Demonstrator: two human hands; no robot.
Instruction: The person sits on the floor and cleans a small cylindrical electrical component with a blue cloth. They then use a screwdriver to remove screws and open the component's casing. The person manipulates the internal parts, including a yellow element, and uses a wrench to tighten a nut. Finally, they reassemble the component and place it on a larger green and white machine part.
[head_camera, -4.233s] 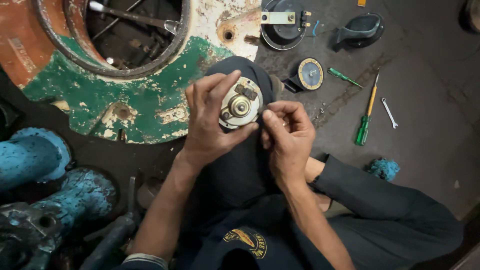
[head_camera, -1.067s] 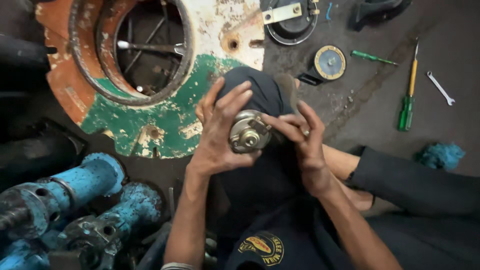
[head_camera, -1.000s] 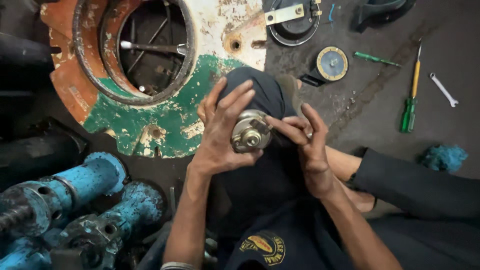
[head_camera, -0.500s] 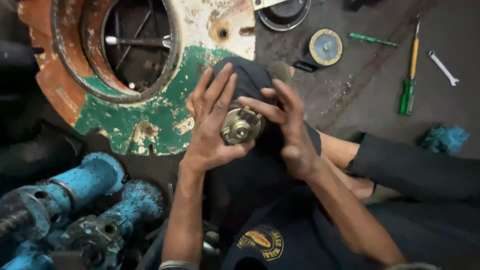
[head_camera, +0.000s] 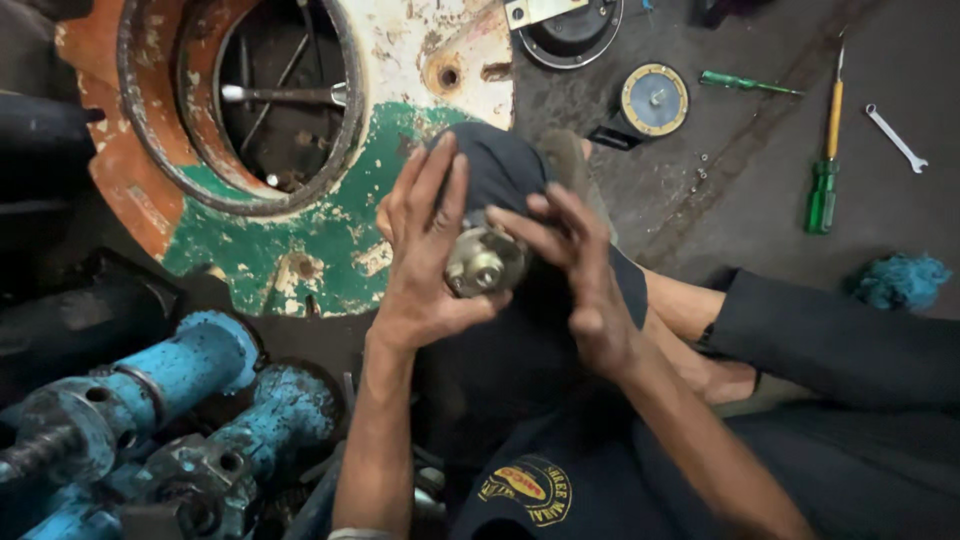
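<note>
Head view is filled by two bare hands raised over a bent knee in dark trousers (head_camera: 520, 170), with a small round brass part (head_camera: 482, 262) held between them. The left hand (head_camera: 425, 255) is cupped behind and under the part, its fingers stretched upward and held close together, the palm serving as a cradle. The right hand (head_camera: 575, 265) is laid across the part's right side, fingers loosely curled over its rim; whether the rim is pinched or only touched cannot be told. The part is short and disc-like, so its long axis is judged to run through the central hub, and that hub is turned roughly up toward the camera, tilted a little to the right. As to progress, the part is seen free of any housing and in hand, so removal or pick-up is judged done; no tool is applied to it. Loose pieces are seen lying apart on the dark floor: a round dial-like disc (head_camera: 654, 99), a black round cover (head_camera: 572, 30), a green-handled screwdriver (head_camera: 825, 160), a second small green one (head_camera: 748, 84) and a spanner (head_camera: 896, 137). Work therefore appears mid-way, with pieces still separate. A large flaking green and orange casing (head_camera: 330, 230) lies beyond the knee, blue pipe fittings (head_camera: 190, 370) at lower left.
</note>
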